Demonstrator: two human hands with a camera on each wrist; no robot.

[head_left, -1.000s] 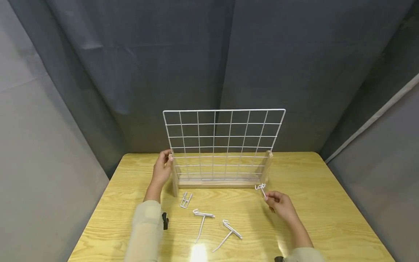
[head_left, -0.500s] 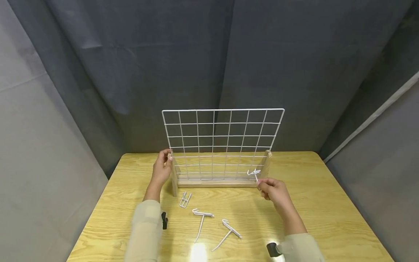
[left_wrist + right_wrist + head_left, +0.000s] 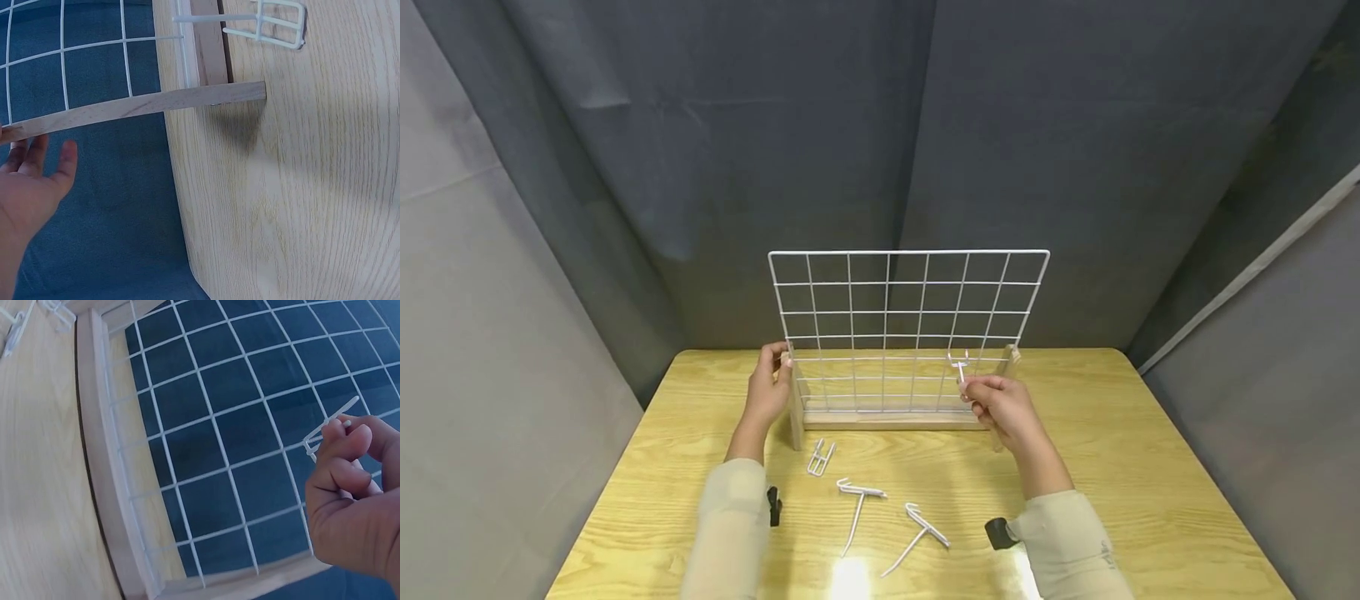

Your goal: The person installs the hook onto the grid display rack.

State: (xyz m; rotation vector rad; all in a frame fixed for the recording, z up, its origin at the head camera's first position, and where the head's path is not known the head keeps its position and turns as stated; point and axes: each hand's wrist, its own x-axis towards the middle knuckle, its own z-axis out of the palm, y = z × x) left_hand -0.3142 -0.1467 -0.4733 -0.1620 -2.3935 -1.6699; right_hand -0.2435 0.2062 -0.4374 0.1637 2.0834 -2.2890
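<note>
A white wire grid panel (image 3: 903, 312) stands upright in a wooden stand (image 3: 895, 422). My left hand (image 3: 767, 392) grips the top of the stand's left upright (image 3: 144, 104); in the left wrist view its fingers (image 3: 34, 156) lie along the wood. My right hand (image 3: 1011, 412) pinches a small white wire hook (image 3: 962, 372) by its stem, between thumb and fingertips. The hook's pronged end points up and overlaps the grid's lower right part in the head view. Seen from the right wrist, the hook (image 3: 319, 430) is close to the wires, partly hidden by the fingers.
On the wooden table (image 3: 1150, 500) lie two T-shaped white hooks, a left one (image 3: 857, 510) and a right one (image 3: 922, 533). A small pronged wire hook (image 3: 822, 458) lies near the stand's left foot. Dark curtains (image 3: 820, 150) hang behind the table.
My right hand has carried the hook up and to the left, from beside the stand's right foot to the grid's lower right area. The left hand has stayed on the upright.
</note>
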